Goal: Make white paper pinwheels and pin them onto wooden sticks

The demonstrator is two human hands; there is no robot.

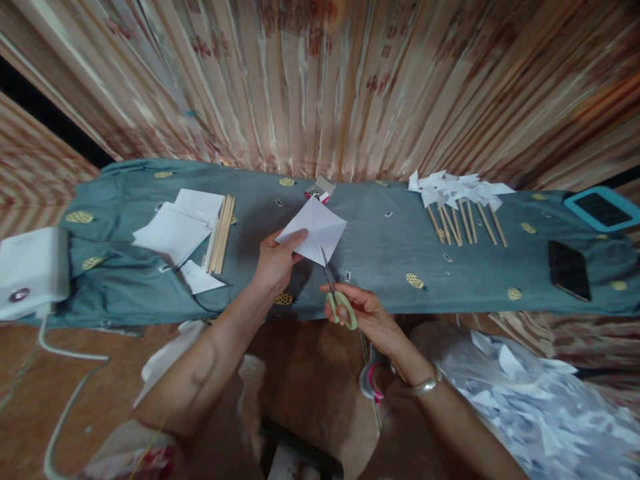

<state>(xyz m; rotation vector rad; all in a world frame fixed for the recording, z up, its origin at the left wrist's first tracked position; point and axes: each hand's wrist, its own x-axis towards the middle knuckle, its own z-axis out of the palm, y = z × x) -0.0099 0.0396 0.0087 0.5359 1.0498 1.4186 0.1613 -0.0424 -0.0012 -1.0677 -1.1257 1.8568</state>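
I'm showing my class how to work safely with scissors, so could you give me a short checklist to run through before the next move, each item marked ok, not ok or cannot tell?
1. Paper held: ok; the left hand grips the white sheet, thumb on top.
2. Scissors held: ok; the right hand has the green-handled scissors.
3. Blades at the paper: ok; they meet the sheet's near corner.
4. Thumb clear of the blades: ok; a gap shows between them.
5. Cut depth: cannot tell; too small to judge.
6. Wooden sticks away from the blades: ok; they lie off to the left.
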